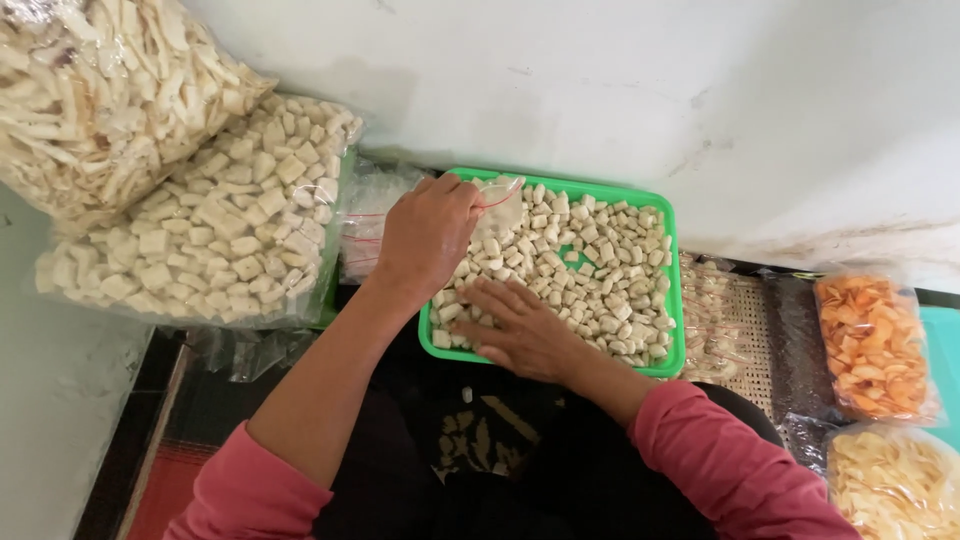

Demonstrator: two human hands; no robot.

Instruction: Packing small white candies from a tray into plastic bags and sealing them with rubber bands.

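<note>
A green tray (672,300) full of small pale cracker pieces (600,270) rests on my lap by a white wall. My left hand (425,235) is closed on the mouth of a small clear plastic bag (500,205) at the tray's far left corner. The bag lies on the pieces with some pieces inside it. My right hand (525,330) lies flat with fingers spread on the pieces at the tray's near left side, holding nothing that I can see.
Two big clear bags stand at the left, one of pale strips (100,90) and one of pale cubes (215,220). Small filled packets (705,310) lie right of the tray. Bags of orange chips (875,345) and yellow chips (895,485) sit far right.
</note>
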